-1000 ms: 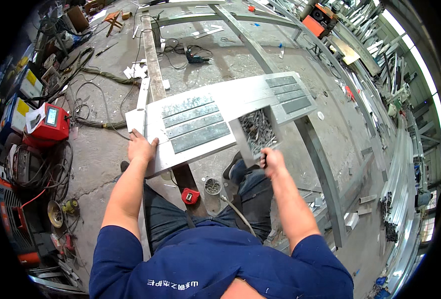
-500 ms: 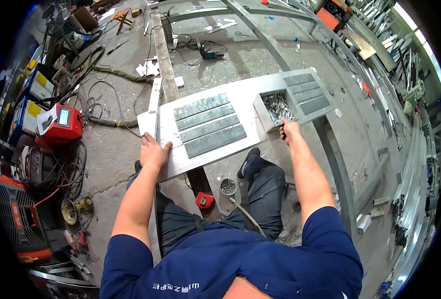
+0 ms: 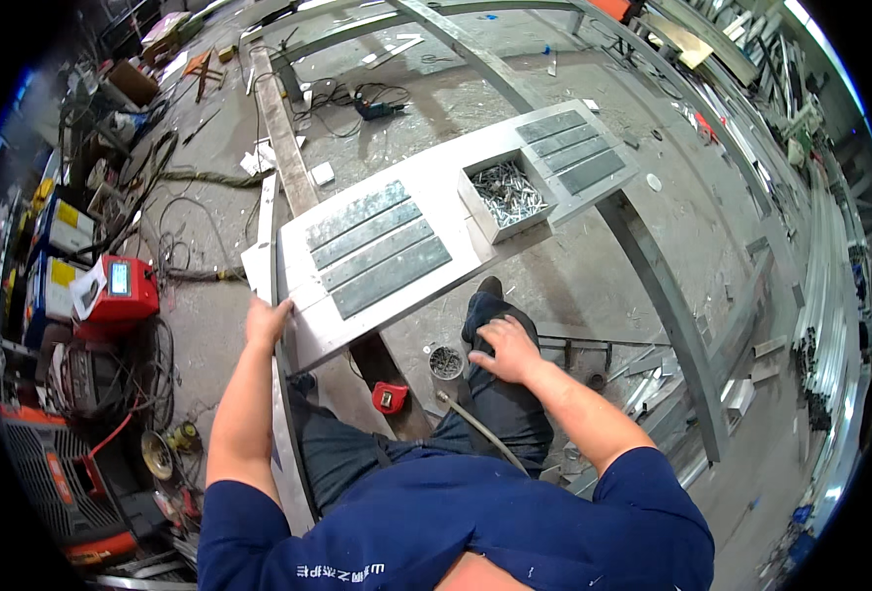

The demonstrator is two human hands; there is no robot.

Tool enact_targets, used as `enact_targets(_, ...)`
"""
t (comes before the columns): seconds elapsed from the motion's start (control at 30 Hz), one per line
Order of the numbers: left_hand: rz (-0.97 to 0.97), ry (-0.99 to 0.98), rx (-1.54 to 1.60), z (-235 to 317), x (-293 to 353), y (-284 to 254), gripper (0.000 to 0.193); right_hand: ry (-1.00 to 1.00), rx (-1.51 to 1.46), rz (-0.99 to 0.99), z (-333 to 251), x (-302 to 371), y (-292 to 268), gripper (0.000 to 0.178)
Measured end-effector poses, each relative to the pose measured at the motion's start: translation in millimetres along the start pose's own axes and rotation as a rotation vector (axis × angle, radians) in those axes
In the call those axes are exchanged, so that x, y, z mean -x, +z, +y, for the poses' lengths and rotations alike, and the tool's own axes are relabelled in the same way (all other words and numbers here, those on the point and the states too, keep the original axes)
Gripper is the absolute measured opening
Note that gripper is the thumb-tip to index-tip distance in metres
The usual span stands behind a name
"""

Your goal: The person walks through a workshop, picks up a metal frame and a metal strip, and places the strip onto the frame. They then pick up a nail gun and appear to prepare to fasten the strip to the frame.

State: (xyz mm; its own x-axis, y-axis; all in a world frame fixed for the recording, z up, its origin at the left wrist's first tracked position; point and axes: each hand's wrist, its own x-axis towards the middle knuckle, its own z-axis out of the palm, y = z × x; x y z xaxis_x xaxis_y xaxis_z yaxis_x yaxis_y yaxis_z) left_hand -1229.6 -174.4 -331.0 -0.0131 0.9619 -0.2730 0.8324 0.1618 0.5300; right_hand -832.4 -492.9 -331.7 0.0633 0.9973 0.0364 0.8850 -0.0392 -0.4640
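Note:
A long white board [image 3: 461, 258] lies across the metal frame in front of me, carrying two sets of dark grey strips [image 3: 379, 246]. Between the sets stands an open metal box [image 3: 503, 232] full of loose silvery fasteners [image 3: 513, 197]. My left hand [image 3: 268, 323] is closed at the board's near left corner, thumb on the edge; its other fingers are partly hidden. Over my right knee is my right hand [image 3: 507, 351], fingers spread and holding nothing. Close to it sits a small round cup [image 3: 446, 362] of small metal pieces.
A red tape measure [image 3: 389, 397] rests on a beam between my legs, with a hose [image 3: 480, 422] nearby. A drill [image 3: 379, 108] and cables lie on the floor beyond. At left stands a red machine [image 3: 126, 286]; metal lengths [image 3: 825, 325] are stacked at right.
My right hand has let go of the box's near edge and drawn back over my right knee, fingers opening. My left hand has slid to the board's near left corner. The view has shifted slightly.

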Motion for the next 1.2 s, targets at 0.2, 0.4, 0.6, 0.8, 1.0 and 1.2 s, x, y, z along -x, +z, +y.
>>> enact_targets(0.2, -0.068, 0.114, 0.031, 6.0, -0.4, -11.8, 0.063, 0.044, -0.035, 0.114, -4.7, -15.1, 11.4, 0.043)
enact_targets(0.4, -0.156, 0.031, 0.111, 10.4, 19.5, -23.0, 0.058, 0.234, -0.072, 0.01, -9.2, -58.2, -5.4, 0.032)
enact_targets(0.6, -0.146, 0.049, -0.073, 18.2, 16.2, -35.6, 0.063, 0.222, -0.123, 0.063, 26.4, -86.7, -11.6, 0.022)
enact_targets(0.8, -0.113, 0.069, 0.021, 8.1, -4.8, -19.9, 0.056, 0.164, -0.076, 0.112, 28.2, -85.6, -7.8, 0.026)
enact_targets(1.0, -0.208, -0.081, 0.021, 11.9, 18.5, -40.3, 0.053, 0.125, -0.145, 0.253, 15.0, -55.1, -0.7, 0.017)
enact_targets(1.2, -0.091, -0.032, 0.048, -19.3, 71.4, -64.6, 0.045, 0.121, -0.252, 0.348, 13.5, -45.0, 7.8, 0.015)
